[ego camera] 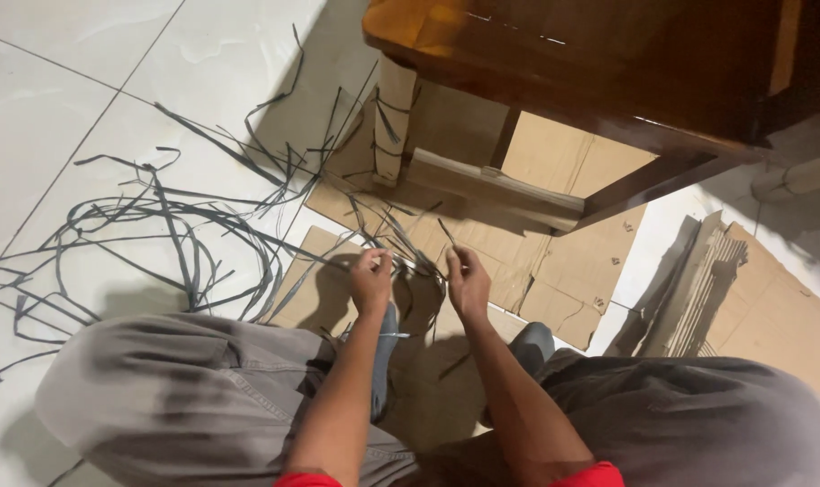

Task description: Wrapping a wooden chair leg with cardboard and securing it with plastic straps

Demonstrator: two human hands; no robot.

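Observation:
I sit on the floor with my knees in grey trousers spread apart. My left hand (371,280) and my right hand (467,281) are held close together above a flat sheet of cardboard (554,271). Both pinch thin dark grey straps (410,261) that run between them. More of these straps trail off to the left in a loose tangle (148,225) over the white floor tiles. A wooden table leg wrapped in cardboard (394,122) and bound with straps stands just beyond my hands.
A dark wooden table (608,63) fills the upper right, its lower rail partly wrapped in cardboard (491,185). Folded corrugated cardboard (708,280) lies at the right. White floor tiles (58,99) spread to the left.

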